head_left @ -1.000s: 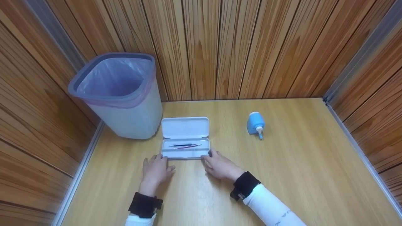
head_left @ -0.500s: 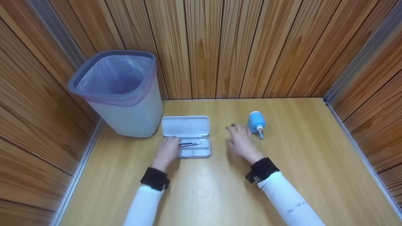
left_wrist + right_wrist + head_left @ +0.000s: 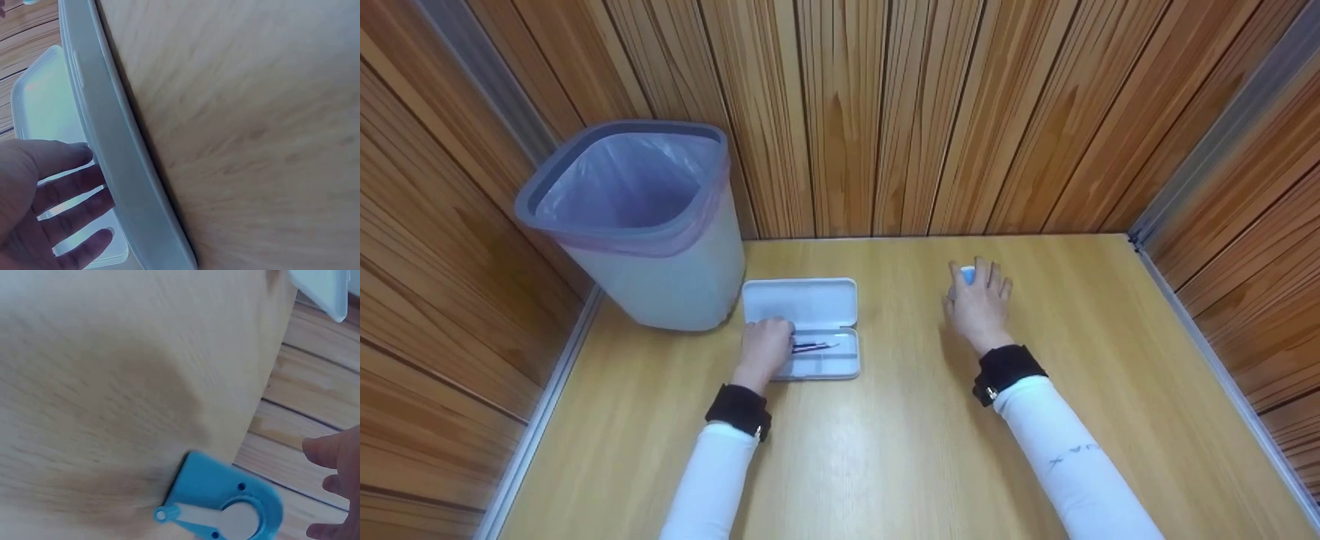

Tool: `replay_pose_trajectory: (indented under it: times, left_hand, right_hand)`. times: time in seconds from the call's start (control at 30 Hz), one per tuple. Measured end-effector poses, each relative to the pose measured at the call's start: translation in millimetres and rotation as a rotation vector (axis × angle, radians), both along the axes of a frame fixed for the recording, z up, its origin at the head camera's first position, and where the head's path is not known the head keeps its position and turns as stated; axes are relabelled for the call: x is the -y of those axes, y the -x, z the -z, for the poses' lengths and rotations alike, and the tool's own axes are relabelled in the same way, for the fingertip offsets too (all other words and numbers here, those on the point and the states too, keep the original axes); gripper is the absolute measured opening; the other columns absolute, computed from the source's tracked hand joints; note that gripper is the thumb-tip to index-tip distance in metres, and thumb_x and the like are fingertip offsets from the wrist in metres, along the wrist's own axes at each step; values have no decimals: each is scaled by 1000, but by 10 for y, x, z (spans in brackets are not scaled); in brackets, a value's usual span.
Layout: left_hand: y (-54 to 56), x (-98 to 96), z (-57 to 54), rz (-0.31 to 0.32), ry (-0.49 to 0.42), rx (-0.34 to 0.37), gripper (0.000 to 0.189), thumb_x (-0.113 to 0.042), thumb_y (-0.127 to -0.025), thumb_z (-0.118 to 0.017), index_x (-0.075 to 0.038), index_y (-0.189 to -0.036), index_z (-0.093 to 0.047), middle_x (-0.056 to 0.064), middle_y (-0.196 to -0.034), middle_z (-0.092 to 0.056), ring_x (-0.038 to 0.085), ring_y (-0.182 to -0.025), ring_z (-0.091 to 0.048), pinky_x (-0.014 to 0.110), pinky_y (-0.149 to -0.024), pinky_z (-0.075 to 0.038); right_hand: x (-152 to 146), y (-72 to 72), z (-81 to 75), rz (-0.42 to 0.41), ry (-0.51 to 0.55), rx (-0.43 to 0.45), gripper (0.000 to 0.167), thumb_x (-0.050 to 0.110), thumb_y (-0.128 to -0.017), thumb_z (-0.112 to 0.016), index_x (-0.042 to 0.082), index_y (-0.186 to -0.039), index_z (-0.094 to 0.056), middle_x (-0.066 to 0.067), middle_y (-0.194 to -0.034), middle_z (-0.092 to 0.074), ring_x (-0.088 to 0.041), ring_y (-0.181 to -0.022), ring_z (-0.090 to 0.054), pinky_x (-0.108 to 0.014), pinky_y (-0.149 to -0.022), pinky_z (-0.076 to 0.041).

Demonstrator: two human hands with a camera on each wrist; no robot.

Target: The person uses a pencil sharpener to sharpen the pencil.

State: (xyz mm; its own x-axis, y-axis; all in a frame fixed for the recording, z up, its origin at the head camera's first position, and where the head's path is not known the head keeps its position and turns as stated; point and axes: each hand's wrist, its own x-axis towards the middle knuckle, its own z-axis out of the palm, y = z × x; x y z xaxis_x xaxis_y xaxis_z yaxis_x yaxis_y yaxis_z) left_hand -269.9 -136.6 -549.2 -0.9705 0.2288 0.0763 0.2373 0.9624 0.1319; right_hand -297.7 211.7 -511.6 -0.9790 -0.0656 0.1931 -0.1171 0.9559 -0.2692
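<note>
A white pencil case [image 3: 825, 367] lies open on the table, its lid [image 3: 802, 296] folded back. My left hand [image 3: 766, 346] reaches over its left end, the fingers extended at the tray behind the front wall [image 3: 126, 152]. Thin pencils [image 3: 814, 347] lie in the tray and stick out to the right of that hand, which covers their left ends. To the right, my right hand [image 3: 979, 311] hovers with spread fingers over a blue hand-crank pencil sharpener [image 3: 205, 481], mostly hidden from the head view. In the right wrist view the fingers are apart from the sharpener and its white crank [image 3: 205, 517].
A tall bin [image 3: 682, 285] with a grey rim and a plastic liner stands behind and left of the pencil case. Wood-panelled walls [image 3: 847, 120] bound the table [image 3: 877, 450] at the back and both sides.
My left hand has moved from the case's front left corner to over its tray. My right hand has left the front right corner and gone right, over the sharpener.
</note>
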Motion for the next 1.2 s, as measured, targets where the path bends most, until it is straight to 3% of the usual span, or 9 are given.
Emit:
replay_pose_trajectory:
  times: [0.13, 0.37, 0.63, 0.83, 1.03, 1.2]
  left_hand:
    - [16, -24, 3, 1, 7, 9, 11, -10, -91, -65, -9, -84, -74, 5, -76, -65, 27, -73, -62, 47, -71, -50]
    - [4, -31, 43, 30, 27, 41, 16, -1, -89, -62, -9, -81, -73, 7, -77, -65, 28, -74, -61, 48, -71, -51]
    - [-24, -35, 89, 20, 3, 78, 15, 1, -88, -63, -9, -81, -72, 6, -78, -64, 26, -75, -59, 47, -74, -50]
    - [-6, -40, 75, 33, 7, 51, 14, 1, -87, -64, -8, -81, -72, 7, -79, -64, 27, -76, -60, 48, -75, -50]
    - [4, -51, 103, 46, 29, 10, 15, 1, -88, -63, -7, -80, -72, 7, -76, -64, 27, -74, -60, 47, -72, -51]
    - [21, -65, 102, 62, 80, -34, 14, 2, -86, -63, -6, -75, -69, 8, -74, -64, 28, -71, -61, 46, -67, -51]
  right_hand:
    - [-50, 38, 8, 55, -2, 8, 63, 31, -94, -63, 15, -149, -37, -31, -150, -22, -59, -135, -18, -74, -105, -13]
    - [-77, 109, 48, 94, 58, 84, 69, 32, -96, -59, 10, -153, -27, -35, -146, -21, -61, -122, -37, -71, -95, -34]
    - [-63, 89, 116, 90, -15, 162, 58, 30, -101, -52, 9, -151, -33, -34, -137, -34, -53, -115, -45, -67, -90, -41]
    - [-66, 121, 83, 92, 65, 164, 55, 24, -100, -55, 7, -148, -36, -36, -131, -38, -54, -110, -49, -66, -82, -47]
    - [-79, 197, 65, 120, 155, 231, 52, 24, -100, -57, 10, -147, -38, -36, -133, -37, -55, -112, -50, -67, -86, -46]
    - [-103, 239, 53, 105, 168, 225, 48, 25, -100, -58, 9, -142, -42, -36, -128, -42, -54, -108, -54, -63, -84, -49]
